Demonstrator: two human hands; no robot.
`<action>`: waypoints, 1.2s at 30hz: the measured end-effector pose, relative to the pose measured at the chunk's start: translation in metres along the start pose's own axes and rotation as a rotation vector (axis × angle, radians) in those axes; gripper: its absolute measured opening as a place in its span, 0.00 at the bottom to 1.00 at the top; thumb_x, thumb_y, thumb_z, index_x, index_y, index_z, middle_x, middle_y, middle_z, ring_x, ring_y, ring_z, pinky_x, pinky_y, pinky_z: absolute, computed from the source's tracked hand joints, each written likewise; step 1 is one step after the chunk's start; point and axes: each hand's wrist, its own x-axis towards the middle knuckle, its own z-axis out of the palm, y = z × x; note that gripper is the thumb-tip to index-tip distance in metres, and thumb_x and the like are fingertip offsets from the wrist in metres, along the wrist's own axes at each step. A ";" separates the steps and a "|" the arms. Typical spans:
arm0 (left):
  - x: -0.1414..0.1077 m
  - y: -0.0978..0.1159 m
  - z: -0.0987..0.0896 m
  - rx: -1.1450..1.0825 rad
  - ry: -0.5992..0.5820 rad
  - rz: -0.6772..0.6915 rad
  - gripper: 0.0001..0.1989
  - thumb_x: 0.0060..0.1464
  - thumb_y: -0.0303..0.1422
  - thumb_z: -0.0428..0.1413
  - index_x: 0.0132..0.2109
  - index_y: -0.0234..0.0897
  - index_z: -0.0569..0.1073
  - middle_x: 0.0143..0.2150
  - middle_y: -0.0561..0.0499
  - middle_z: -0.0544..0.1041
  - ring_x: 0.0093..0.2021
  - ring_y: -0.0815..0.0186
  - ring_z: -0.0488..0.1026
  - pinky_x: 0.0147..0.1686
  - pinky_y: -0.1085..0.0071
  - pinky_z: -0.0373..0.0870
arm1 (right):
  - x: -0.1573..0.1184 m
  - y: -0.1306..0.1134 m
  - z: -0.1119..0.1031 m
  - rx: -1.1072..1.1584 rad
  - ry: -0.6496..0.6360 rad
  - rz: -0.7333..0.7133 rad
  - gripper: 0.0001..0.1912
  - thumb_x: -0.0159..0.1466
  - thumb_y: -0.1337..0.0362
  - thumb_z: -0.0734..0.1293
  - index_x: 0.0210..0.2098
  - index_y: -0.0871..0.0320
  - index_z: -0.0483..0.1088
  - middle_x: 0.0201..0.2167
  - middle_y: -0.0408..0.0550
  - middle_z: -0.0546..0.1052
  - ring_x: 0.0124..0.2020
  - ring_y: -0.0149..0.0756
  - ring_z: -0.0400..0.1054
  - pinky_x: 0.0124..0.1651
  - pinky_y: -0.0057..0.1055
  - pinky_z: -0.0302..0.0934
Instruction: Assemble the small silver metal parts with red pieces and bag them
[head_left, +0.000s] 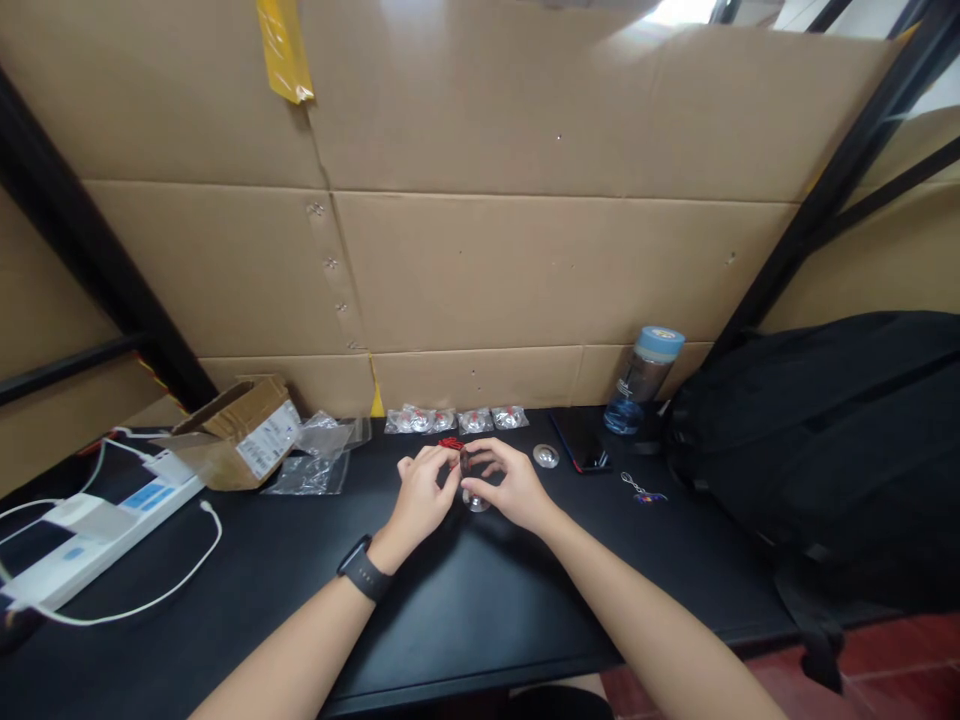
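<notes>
Hands: two; left hand (429, 490) and right hand (519, 486), meeting just below the centre of the frame.
Right hand: thumb and fingers closed around one clear round piece (476, 501).
Left hand: fingers and thumb bent inward beside that piece (whether they grip it cannot be told).
Clear round piece: one, between the hands, low over the counter (480, 620).
Red strands: one small bundle (451, 443), at the left fingertips.
Bagged pieces: about five (475, 421), in a row at centre (the left ones overlap, so the count is not firm).
Loose clear disc: one (546, 456), right of the hands.
Phone: one (580, 441), lying right of the disc.
Bottle: one, blue-lidded, upright (643, 382), right of centre.
Keychain: one (643, 492), below the bottle.
Backpack: one, black (832, 450), right edge.
Carton: one, open (241, 432), left of centre, with clear plastic wrapping (311, 474) beside it.
Power strip: one, white (105, 540), lower left.
Watch: one, black (364, 568), left wrist.
</notes>
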 end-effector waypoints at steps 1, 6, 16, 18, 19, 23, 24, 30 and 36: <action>0.000 0.000 0.001 0.001 0.008 0.002 0.08 0.62 0.32 0.50 0.41 0.41 0.75 0.44 0.49 0.80 0.48 0.58 0.72 0.46 0.62 0.58 | 0.000 0.000 0.000 0.014 0.003 0.005 0.23 0.57 0.62 0.75 0.51 0.53 0.71 0.49 0.51 0.78 0.47 0.41 0.76 0.43 0.35 0.70; -0.001 -0.002 0.005 0.009 0.031 0.012 0.08 0.62 0.33 0.50 0.42 0.42 0.75 0.44 0.49 0.80 0.48 0.58 0.73 0.45 0.62 0.58 | 0.000 0.004 0.004 0.036 0.030 0.019 0.23 0.56 0.62 0.76 0.50 0.53 0.71 0.49 0.51 0.79 0.48 0.43 0.76 0.43 0.35 0.71; 0.003 -0.005 0.002 -0.098 -0.006 -0.037 0.08 0.62 0.37 0.53 0.41 0.43 0.77 0.45 0.50 0.81 0.51 0.57 0.74 0.51 0.59 0.61 | 0.003 0.004 -0.011 -0.010 -0.063 0.001 0.12 0.65 0.55 0.69 0.44 0.55 0.74 0.45 0.50 0.79 0.45 0.40 0.75 0.42 0.33 0.70; 0.004 -0.008 0.004 -0.219 -0.034 -0.064 0.09 0.61 0.38 0.54 0.41 0.42 0.77 0.45 0.50 0.81 0.49 0.58 0.75 0.52 0.61 0.64 | 0.004 0.002 -0.018 -0.125 -0.071 -0.087 0.10 0.68 0.56 0.66 0.43 0.54 0.75 0.46 0.50 0.78 0.46 0.39 0.73 0.43 0.33 0.69; 0.005 -0.010 0.006 -0.295 -0.059 -0.070 0.09 0.61 0.38 0.54 0.41 0.41 0.77 0.43 0.50 0.81 0.47 0.59 0.75 0.51 0.62 0.66 | 0.004 0.002 -0.020 -0.166 -0.079 -0.126 0.09 0.68 0.57 0.66 0.43 0.54 0.75 0.47 0.50 0.77 0.47 0.39 0.73 0.44 0.33 0.68; 0.007 -0.018 0.013 -0.552 -0.188 -0.056 0.13 0.61 0.41 0.55 0.39 0.37 0.78 0.40 0.49 0.81 0.43 0.60 0.76 0.48 0.66 0.70 | 0.005 0.003 -0.022 -0.227 -0.112 -0.208 0.06 0.68 0.61 0.67 0.41 0.53 0.75 0.44 0.49 0.77 0.46 0.38 0.72 0.46 0.33 0.67; 0.008 -0.020 0.014 -0.579 -0.198 -0.056 0.14 0.61 0.42 0.54 0.40 0.37 0.78 0.41 0.49 0.81 0.44 0.60 0.77 0.49 0.66 0.71 | 0.005 0.004 -0.022 -0.238 -0.112 -0.221 0.05 0.68 0.61 0.66 0.40 0.54 0.74 0.43 0.49 0.77 0.46 0.38 0.71 0.48 0.34 0.66; 0.006 -0.015 0.012 -0.444 -0.031 -0.020 0.17 0.65 0.44 0.50 0.54 0.43 0.74 0.57 0.47 0.76 0.58 0.59 0.72 0.59 0.62 0.65 | 0.005 0.006 -0.020 -0.311 -0.099 -0.240 0.03 0.69 0.65 0.65 0.38 0.55 0.71 0.44 0.50 0.73 0.47 0.38 0.68 0.53 0.37 0.62; -0.001 -0.007 0.012 -0.075 -0.219 0.090 0.18 0.66 0.47 0.49 0.57 0.51 0.73 0.59 0.49 0.75 0.61 0.54 0.67 0.58 0.53 0.61 | 0.006 0.008 -0.026 -0.349 -0.058 -0.228 0.03 0.70 0.67 0.62 0.40 0.55 0.68 0.43 0.49 0.71 0.47 0.38 0.66 0.52 0.35 0.62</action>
